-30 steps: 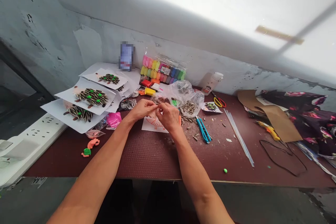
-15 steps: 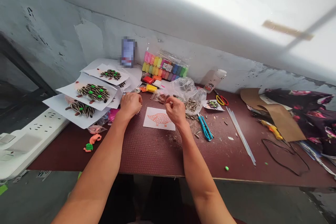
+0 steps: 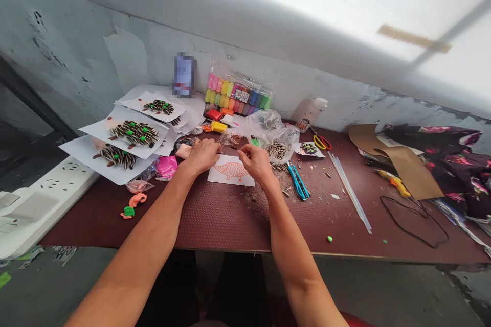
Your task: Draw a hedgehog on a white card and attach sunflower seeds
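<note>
A white card (image 3: 230, 180) with an orange outline drawing of a hedgehog lies on the table in front of me. My left hand (image 3: 202, 156) is at its upper left edge, fingers bent and close together. Over the card's upper right corner, my right hand (image 3: 256, 161) has its thumb and fingertips pinched. Whatever either hand holds is hidden or too small to name. Sunflower seeds (image 3: 276, 150) lie in and around a clear plastic bag (image 3: 264, 121) just beyond my right hand. A pink lump (image 3: 184, 151) sits beside my left hand.
Cards with seed-covered hedgehogs (image 3: 135, 134) are stacked at left, near a white power strip (image 3: 57, 189). Coloured clay packs (image 3: 238, 94) lean at the wall. Rightward are a blue cutter (image 3: 298, 182), scissors (image 3: 321, 142), a bottle (image 3: 312, 114), glue sticks (image 3: 351, 193) and a yellow glue gun (image 3: 397, 183).
My left hand has moved right to the card's upper left edge. My right hand stays by the upper right corner, its pinched fingertips now lower. The view has shifted slightly.
</note>
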